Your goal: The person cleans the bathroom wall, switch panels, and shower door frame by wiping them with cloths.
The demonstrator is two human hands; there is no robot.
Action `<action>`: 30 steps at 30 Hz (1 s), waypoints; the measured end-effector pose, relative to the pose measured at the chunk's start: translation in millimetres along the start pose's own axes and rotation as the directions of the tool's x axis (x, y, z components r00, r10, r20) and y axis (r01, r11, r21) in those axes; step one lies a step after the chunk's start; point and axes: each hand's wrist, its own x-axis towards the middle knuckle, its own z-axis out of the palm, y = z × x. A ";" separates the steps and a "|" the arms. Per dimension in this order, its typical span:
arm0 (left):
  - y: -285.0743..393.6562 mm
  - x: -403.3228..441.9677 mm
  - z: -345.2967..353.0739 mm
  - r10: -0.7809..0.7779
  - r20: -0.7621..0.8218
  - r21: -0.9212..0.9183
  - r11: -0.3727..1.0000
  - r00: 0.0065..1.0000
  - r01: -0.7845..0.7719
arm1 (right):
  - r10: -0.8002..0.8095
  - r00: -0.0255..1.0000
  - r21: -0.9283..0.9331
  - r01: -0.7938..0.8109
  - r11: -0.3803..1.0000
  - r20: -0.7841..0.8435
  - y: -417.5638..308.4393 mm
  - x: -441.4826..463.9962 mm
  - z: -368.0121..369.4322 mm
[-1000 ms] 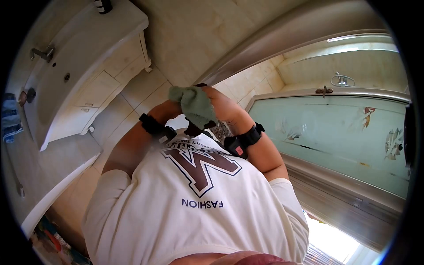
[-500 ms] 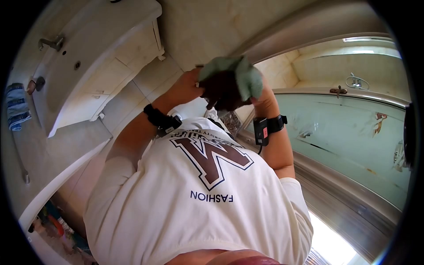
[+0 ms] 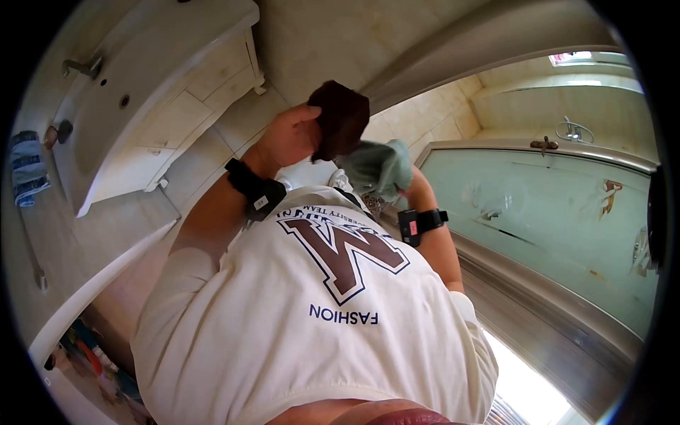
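My left hand is closed on a dark maroon, soft-looking piece, its thumb resting on the near side. Whether that piece is a cloth or something else, I cannot tell. A grey-green cloth hangs bunched just below and to the right of it. My right hand grips this cloth from the right, with most of its fingers hidden behind the folds. The two pieces overlap or touch at their edges. A black strap with a small box sits on each wrist.
To the left stands a white washbasin with a tap and a cabinet. Folded blue cloths hang at the far left. On the right is a frosted glass panel with a metal frame.
The maroon piece and the green cloth, held together between both hands before, have come apart. My left hand has raised and turned the maroon piece; my right hand has lowered with the cloth.
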 end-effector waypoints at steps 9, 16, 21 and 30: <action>-3.7 5.2 -16.9 0.001 0.034 0.308 0.951 0.999 -0.012 | -0.152 0.988 0.231 0.156 0.960 -0.035 -33.4 5.6 38.8; 3.7 2.9 -24.4 0.169 -0.054 0.492 0.862 0.984 -0.121 | -0.238 0.957 0.294 0.278 0.915 -0.165 -46.5 1.8 49.5; 15.6 -4.8 -20.5 0.215 -0.116 0.752 0.657 0.970 -0.056 | -0.332 0.919 0.243 0.379 0.893 -0.213 -53.6 4.0 52.8; 15.3 -14.5 -2.1 0.036 -0.218 0.473 0.878 0.975 0.074 | -0.345 0.911 0.340 0.406 0.848 -0.227 -61.9 3.8 80.0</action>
